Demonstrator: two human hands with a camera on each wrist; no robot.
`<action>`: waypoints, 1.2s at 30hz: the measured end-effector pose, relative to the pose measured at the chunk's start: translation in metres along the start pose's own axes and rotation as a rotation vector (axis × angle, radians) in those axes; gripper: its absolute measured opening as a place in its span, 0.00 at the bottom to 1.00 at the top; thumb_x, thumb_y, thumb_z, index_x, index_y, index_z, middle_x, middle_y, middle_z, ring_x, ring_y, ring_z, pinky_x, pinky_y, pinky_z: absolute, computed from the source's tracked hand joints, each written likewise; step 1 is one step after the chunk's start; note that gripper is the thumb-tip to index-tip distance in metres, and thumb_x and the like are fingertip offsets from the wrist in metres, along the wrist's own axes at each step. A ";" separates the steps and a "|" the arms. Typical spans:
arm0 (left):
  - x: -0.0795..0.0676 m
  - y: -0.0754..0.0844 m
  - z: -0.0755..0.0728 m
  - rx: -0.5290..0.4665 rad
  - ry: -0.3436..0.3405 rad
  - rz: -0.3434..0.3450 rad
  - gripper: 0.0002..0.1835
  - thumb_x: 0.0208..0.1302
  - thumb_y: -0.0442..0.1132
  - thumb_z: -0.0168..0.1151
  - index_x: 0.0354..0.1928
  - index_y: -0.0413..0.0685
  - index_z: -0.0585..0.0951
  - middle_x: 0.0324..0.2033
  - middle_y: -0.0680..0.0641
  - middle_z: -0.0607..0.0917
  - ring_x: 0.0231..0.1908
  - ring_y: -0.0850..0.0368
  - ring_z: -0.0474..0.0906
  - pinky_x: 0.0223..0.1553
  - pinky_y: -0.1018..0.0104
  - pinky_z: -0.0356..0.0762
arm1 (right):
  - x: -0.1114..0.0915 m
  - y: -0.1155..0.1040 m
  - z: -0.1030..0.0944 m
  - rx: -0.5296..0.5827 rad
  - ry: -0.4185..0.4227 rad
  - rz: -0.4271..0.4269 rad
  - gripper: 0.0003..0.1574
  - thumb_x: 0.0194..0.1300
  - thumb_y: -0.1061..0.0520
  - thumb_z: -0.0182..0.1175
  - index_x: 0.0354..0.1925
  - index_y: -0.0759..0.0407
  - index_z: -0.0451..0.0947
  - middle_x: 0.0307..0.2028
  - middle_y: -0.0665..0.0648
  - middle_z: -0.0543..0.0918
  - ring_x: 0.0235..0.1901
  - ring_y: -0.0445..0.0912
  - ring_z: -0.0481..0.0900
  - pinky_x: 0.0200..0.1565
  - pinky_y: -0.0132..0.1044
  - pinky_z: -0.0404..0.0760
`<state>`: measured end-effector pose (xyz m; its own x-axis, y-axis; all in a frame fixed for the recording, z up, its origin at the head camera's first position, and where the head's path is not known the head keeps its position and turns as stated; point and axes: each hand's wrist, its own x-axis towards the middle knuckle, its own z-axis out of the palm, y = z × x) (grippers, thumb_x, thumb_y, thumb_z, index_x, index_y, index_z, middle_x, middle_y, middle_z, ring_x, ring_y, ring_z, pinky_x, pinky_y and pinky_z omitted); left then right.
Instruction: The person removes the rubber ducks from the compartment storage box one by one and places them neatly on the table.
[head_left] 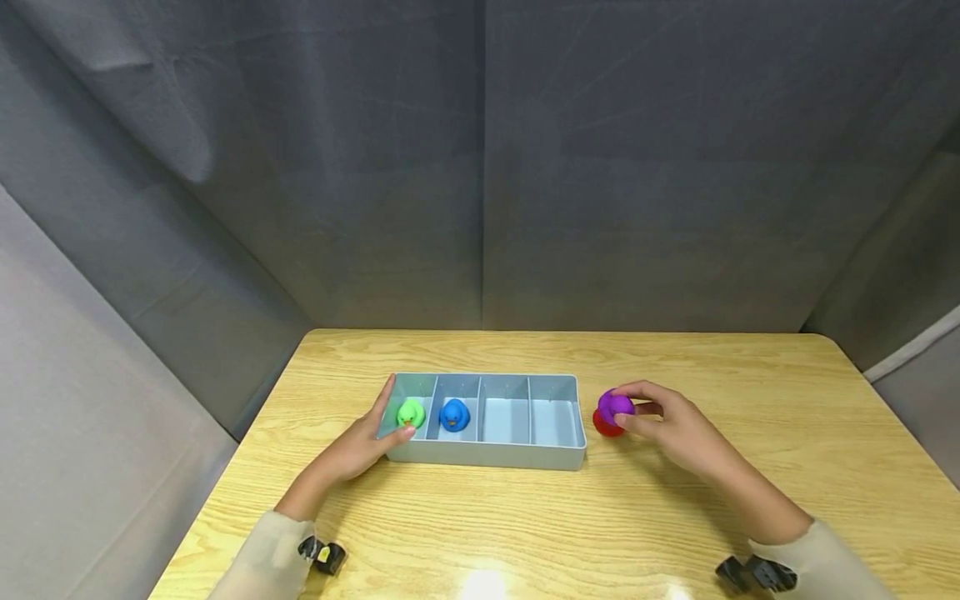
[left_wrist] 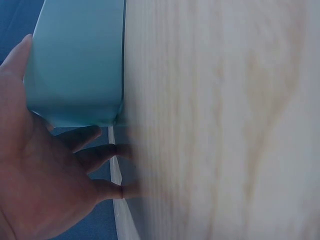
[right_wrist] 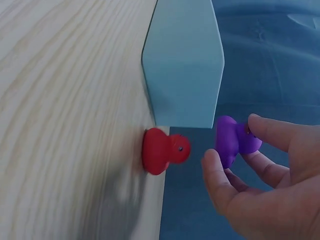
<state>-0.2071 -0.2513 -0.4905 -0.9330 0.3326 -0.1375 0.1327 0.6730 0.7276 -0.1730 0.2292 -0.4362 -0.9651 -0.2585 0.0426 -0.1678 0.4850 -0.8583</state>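
Observation:
A light blue box point(head_left: 487, 452) with a row of compartments stands on the table. At its left end, my left hand point(head_left: 360, 446) rests with the thumb over the front rim and a straight finger along the left side. Its other fingers spread beside the box end in the left wrist view. A green rubber duck point(head_left: 410, 413) sits in the leftmost compartment, and a blue rubber duck point(head_left: 454, 415) sits in the one beside it. My right hand point(right_wrist: 280, 175) pinches a purple rubber duck point(right_wrist: 229, 141) above the table, near a red rubber duck point(right_wrist: 157, 151) standing on the wood.
The wooden table point(head_left: 480, 517) has its far edge against a grey curtain point(head_left: 480, 208). The two compartments at the box's right show bare floors. The red duck stands just right of the box, partly behind the purple one in the head view.

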 end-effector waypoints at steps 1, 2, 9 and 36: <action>0.000 0.000 0.000 0.000 -0.001 0.001 0.51 0.74 0.63 0.56 0.81 0.77 0.30 0.83 0.45 0.41 0.78 0.31 0.47 0.71 0.26 0.50 | -0.001 0.002 -0.001 -0.004 0.003 0.000 0.23 0.71 0.56 0.67 0.60 0.64 0.79 0.56 0.65 0.83 0.55 0.61 0.81 0.44 0.33 0.83; 0.000 0.001 0.000 -0.001 -0.002 0.003 0.51 0.74 0.63 0.57 0.81 0.76 0.30 0.83 0.45 0.41 0.78 0.31 0.47 0.71 0.26 0.50 | -0.002 0.004 -0.002 -0.009 0.007 0.001 0.23 0.71 0.56 0.67 0.60 0.64 0.79 0.56 0.65 0.83 0.55 0.61 0.81 0.44 0.34 0.83; 0.000 0.002 0.000 -0.003 -0.006 0.005 0.51 0.74 0.63 0.57 0.81 0.75 0.30 0.83 0.45 0.40 0.78 0.31 0.47 0.72 0.27 0.50 | -0.008 0.015 -0.009 -0.063 0.027 0.039 0.24 0.71 0.53 0.67 0.60 0.62 0.79 0.55 0.63 0.83 0.57 0.64 0.80 0.49 0.43 0.83; 0.001 0.000 0.000 0.008 -0.009 -0.013 0.51 0.75 0.63 0.56 0.81 0.76 0.30 0.83 0.43 0.41 0.78 0.30 0.47 0.71 0.26 0.50 | -0.013 0.048 -0.021 -0.055 -0.032 0.120 0.23 0.71 0.58 0.66 0.59 0.70 0.77 0.54 0.68 0.82 0.52 0.59 0.83 0.43 0.34 0.82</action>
<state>-0.2080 -0.2513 -0.4907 -0.9318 0.3292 -0.1529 0.1229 0.6826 0.7204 -0.1723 0.2729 -0.4672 -0.9721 -0.2218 -0.0762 -0.0628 0.5594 -0.8265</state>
